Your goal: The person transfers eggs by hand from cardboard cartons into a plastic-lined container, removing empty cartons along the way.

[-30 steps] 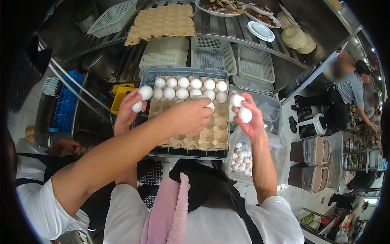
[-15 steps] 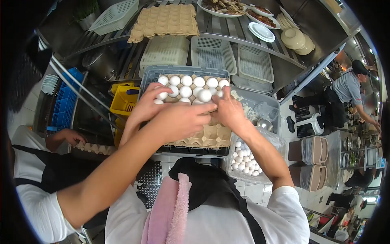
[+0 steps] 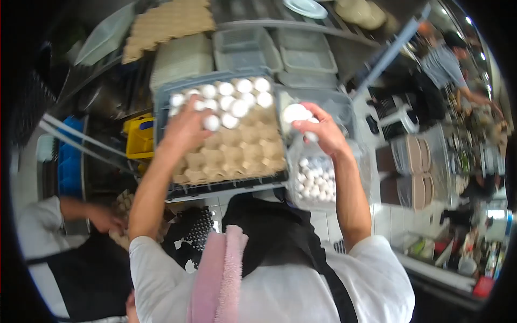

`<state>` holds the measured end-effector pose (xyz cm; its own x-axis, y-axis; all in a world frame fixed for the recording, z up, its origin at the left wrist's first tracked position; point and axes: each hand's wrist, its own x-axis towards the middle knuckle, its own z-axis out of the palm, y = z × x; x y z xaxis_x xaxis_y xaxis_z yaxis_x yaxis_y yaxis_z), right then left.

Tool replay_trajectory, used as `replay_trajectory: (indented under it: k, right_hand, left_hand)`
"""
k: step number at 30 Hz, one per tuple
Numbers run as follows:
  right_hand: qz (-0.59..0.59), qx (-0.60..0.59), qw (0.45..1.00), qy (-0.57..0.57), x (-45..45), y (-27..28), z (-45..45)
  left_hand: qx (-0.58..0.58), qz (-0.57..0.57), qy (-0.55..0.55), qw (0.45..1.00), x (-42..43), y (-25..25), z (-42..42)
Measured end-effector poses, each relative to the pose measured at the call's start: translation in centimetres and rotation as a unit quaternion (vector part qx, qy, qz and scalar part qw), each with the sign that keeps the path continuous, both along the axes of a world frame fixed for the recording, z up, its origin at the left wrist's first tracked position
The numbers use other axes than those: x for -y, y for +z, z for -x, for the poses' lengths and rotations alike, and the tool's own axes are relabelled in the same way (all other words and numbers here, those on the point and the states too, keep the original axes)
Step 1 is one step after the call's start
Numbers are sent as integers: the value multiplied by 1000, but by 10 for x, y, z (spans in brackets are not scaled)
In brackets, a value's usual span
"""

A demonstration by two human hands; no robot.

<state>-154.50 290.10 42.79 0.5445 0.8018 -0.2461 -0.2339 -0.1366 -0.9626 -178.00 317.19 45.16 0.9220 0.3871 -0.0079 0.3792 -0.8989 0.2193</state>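
In the head view, my left hand is over the left part of a cardboard egg tray. Its thumb and fingers are curled round a white egg, low among the other eggs. Several white eggs fill the tray's far rows, and one egg sits higher than those around it. The near cups show bare cardboard. To the right of the tray, my right hand is raised and closed on white eggs, partly hidden by its fingers and blurred. Below it, a plastic-lined tub holds many loose eggs.
A grey crate surrounds the egg tray. Behind are plastic baskets and a stack of egg trays on a shelf. At left, a co-worker's hand touches a cardboard tray; a yellow bin stands nearby.
The co-worker's arm that crossed over the tray has withdrawn left. My right hand has left the tray and moved right with eggs; my left hand stays over the eggs. The whole view has shifted.
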Motion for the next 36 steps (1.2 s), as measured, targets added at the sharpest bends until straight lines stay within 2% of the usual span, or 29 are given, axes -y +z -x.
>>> replay_trajectory:
  k: [1, 2, 4, 5, 6, 7, 8, 9, 10, 12, 13, 14, 15, 16, 18, 20, 22, 25, 27, 28, 29, 31, 34, 36]
  right_hand:
    - [-20, -33, 999, -18, 27, -3, -8]
    - [-52, -82, 995, -18, 56, -18, -24]
    - [-43, -139, 984, -107, 111, -42, -39]
    - [-41, -142, 981, -125, 138, -64, -49]
    - [26, -161, 975, -148, 168, -97, -58]
    - [92, -180, 965, -167, 193, -131, -67]
    - [159, -148, 963, -160, 215, -163, -69]
    - [234, -158, 944, -173, 236, -206, -71]
    - [310, -169, 918, -181, 256, -239, -70]
    - [394, -83, 895, -194, 271, -266, -56]
    - [439, -43, 883, -158, 288, -331, -56]
    - [482, 0, 868, -120, 304, -389, -58]
    - [511, 37, 854, -84, 306, -394, -51]
    - [537, 75, 839, -48, 301, -396, -38]
    - [536, 96, 837, -63, 293, -403, -27]
    - [527, 125, 838, -71, 289, -418, -25]
    - [526, 190, 829, -1, 294, -443, -28]
    - [482, 280, 827, 79, 270, -393, -55]
    - [370, 283, 883, 54, 237, -327, -77]
    - [247, 401, 882, 10, 206, -278, -76]
    - [210, 289, 934, -1, 158, -177, -65]
    - [22, 321, 946, 40, 95, -76, -40]
    - [-143, 454, 873, 107, 5, -10, -1]
    - [-153, 493, 847, 127, -44, -7, 16]
  left_hand:
    - [37, -8, -9, 999, -9, -11, 2]
    - [47, 39, -29, 998, -18, -14, 1]
    - [143, 87, -57, 984, -23, -11, 4]
    - [186, 180, -8, 966, -27, -15, 11]
    - [229, 234, 34, 944, -14, -1, 21]
    - [282, 371, 95, 879, 5, 10, 34]
    - [320, 389, 31, 863, 23, 16, 44]
    - [336, 387, 24, 858, 54, 16, 45]
    - [356, 397, -78, 842, 92, 20, 31]
    - [248, 540, -65, 802, 168, 6, -3]
    - [183, 577, -81, 792, 200, -13, -30]
    - [118, 575, -107, 803, 226, -45, -56]
    - [51, 559, -109, 820, 251, -81, -82]
    - [-86, 663, 39, 743, 276, -109, -106]
    - [-75, 537, -29, 840, 309, -215, -135]
    - [-136, 433, -17, 891, 335, -290, -154]
    - [-222, 414, 95, 878, 355, -326, -172]
    - [-221, 381, 186, 878, 373, -366, -181]
    - [-196, 346, 210, 893, 384, -378, -180]
    - [-183, 352, 221, 891, 386, -381, -182]
    - [-175, 350, 240, 888, 387, -383, -183]
    - [-164, 349, 269, 883, 393, -388, -179]
    - [-168, 379, 243, 877, 387, -380, -172]
    - [-189, 419, 187, 868, 378, -366, -171]
